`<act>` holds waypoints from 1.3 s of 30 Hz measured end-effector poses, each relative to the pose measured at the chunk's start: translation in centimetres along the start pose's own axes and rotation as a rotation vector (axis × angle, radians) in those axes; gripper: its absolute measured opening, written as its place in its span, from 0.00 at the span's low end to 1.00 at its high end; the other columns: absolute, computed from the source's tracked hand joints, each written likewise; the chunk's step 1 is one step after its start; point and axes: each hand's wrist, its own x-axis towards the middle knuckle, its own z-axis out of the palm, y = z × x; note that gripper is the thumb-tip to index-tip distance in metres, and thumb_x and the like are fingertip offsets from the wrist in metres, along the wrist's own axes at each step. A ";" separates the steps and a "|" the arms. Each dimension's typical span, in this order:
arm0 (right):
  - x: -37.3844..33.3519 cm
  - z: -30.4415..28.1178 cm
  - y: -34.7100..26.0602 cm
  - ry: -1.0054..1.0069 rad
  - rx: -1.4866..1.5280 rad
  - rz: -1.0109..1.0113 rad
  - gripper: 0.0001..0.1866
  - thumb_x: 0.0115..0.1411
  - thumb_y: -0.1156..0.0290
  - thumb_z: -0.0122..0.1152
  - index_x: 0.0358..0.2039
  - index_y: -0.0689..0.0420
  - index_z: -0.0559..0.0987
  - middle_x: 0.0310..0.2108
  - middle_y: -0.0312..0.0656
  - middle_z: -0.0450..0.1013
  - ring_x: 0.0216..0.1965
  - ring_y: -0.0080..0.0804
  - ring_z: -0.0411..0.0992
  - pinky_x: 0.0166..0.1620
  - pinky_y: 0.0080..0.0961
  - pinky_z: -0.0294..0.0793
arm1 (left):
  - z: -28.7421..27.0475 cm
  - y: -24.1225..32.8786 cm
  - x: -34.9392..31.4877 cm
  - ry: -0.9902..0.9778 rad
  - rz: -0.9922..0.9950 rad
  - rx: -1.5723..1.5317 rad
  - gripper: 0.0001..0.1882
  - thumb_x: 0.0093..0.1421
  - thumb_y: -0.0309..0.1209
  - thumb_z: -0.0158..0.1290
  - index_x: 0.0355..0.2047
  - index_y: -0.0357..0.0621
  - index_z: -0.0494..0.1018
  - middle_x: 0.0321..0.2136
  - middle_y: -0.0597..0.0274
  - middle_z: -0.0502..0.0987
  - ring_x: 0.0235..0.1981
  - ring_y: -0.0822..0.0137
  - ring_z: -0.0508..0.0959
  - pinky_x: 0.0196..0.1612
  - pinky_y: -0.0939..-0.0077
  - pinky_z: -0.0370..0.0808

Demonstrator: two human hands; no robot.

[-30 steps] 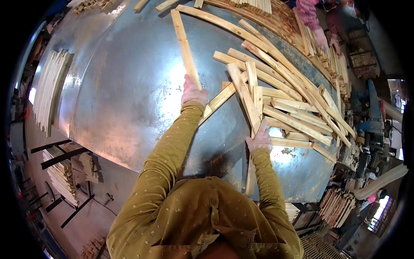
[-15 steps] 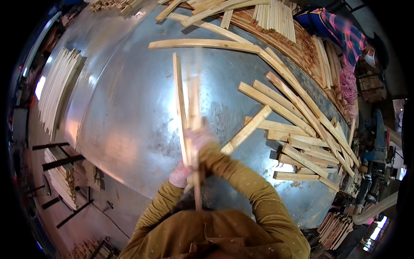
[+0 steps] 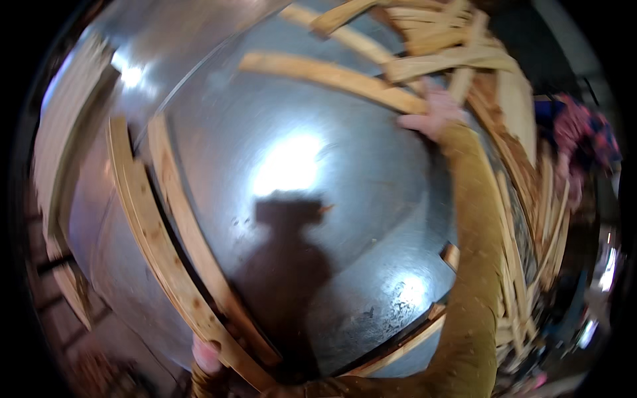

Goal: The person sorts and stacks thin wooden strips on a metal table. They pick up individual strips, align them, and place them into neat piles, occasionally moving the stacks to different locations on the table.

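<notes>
At the lower left, my left hand point(image 3: 207, 355) is closed round the near end of a long wooden strip point(image 3: 156, 239), which lies along at least one other strip. Another wooden strip point(image 3: 192, 232) runs just to its right, with a dark gap between them. My right arm stretches far to the right, and my right hand point(image 3: 438, 109) is at the right end of a light wooden strip point(image 3: 318, 74). Its thumb is spread from the fingers, beside that end and a second strip point(image 3: 352, 41). The picture is somewhat blurred.
A shiny metal table point(image 3: 358, 172) lies below me. More strips pile up at the far right point(image 3: 451, 60) and along the right edge point(image 3: 514, 278). A stack of pale strips point(image 3: 70, 139) stands at the left. A person in a checked sleeve point(image 3: 577, 136) is at the right.
My hands, close together at the middle before, are now far apart. The left went toward the lower left with strips, the right out to the far right. The view has also shifted.
</notes>
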 end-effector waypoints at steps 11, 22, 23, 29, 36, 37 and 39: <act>-23.8 1.1 -15.3 -0.249 0.346 -0.125 0.49 0.55 0.43 0.62 0.69 0.54 0.53 0.48 0.55 0.74 0.47 0.57 0.73 0.48 0.48 0.74 | 3.5 1.3 4.5 -0.318 0.075 -0.137 0.34 0.57 0.48 0.61 0.55 0.36 0.66 0.43 0.52 0.77 0.43 0.57 0.80 0.45 0.60 0.80; -44.3 0.6 -15.7 0.146 0.136 0.093 0.52 0.55 0.40 0.61 0.67 0.66 0.56 0.62 0.60 0.61 0.62 0.58 0.62 0.64 0.47 0.60 | -1.9 -2.1 -5.0 -0.295 0.004 -0.094 0.27 0.60 0.51 0.56 0.44 0.36 0.74 0.34 0.54 0.80 0.31 0.63 0.80 0.35 0.68 0.80; -44.7 -0.4 -18.8 -0.003 0.312 0.068 0.53 0.56 0.38 0.58 0.68 0.66 0.53 0.66 0.60 0.56 0.67 0.56 0.55 0.70 0.41 0.51 | -3.6 -2.2 -5.5 -0.339 -0.046 -0.065 0.28 0.59 0.52 0.56 0.43 0.37 0.74 0.34 0.55 0.80 0.31 0.63 0.80 0.35 0.69 0.79; -41.2 4.8 -27.4 0.031 0.446 -0.064 0.42 0.58 0.50 0.56 0.67 0.59 0.57 0.54 0.54 0.68 0.52 0.50 0.67 0.57 0.44 0.66 | -2.8 -2.3 -9.9 -0.124 0.007 0.034 0.25 0.62 0.50 0.54 0.42 0.37 0.73 0.29 0.55 0.78 0.27 0.62 0.79 0.31 0.69 0.79; -45.2 -0.9 -24.6 0.055 1.601 0.140 0.28 0.70 0.58 0.43 0.66 0.58 0.62 0.44 0.46 0.73 0.36 0.31 0.71 0.43 0.30 0.74 | -5.7 -5.8 -12.0 -0.119 0.108 0.058 0.18 0.62 0.40 0.56 0.45 0.39 0.73 0.33 0.57 0.79 0.33 0.63 0.80 0.36 0.68 0.79; -44.2 -2.9 -23.5 0.180 1.363 0.137 0.28 0.70 0.59 0.43 0.67 0.59 0.61 0.42 0.44 0.73 0.34 0.29 0.70 0.41 0.27 0.73 | -5.4 -5.9 -11.9 -0.131 0.107 0.050 0.19 0.61 0.41 0.56 0.44 0.38 0.73 0.33 0.56 0.79 0.33 0.62 0.80 0.36 0.68 0.80; -38.2 -7.5 -21.8 0.296 1.245 0.337 0.27 0.70 0.59 0.44 0.67 0.53 0.62 0.39 0.45 0.73 0.35 0.31 0.71 0.41 0.29 0.74 | -3.8 -6.1 -11.7 -0.099 0.097 0.040 0.21 0.61 0.43 0.56 0.44 0.37 0.73 0.32 0.54 0.79 0.31 0.61 0.81 0.36 0.68 0.80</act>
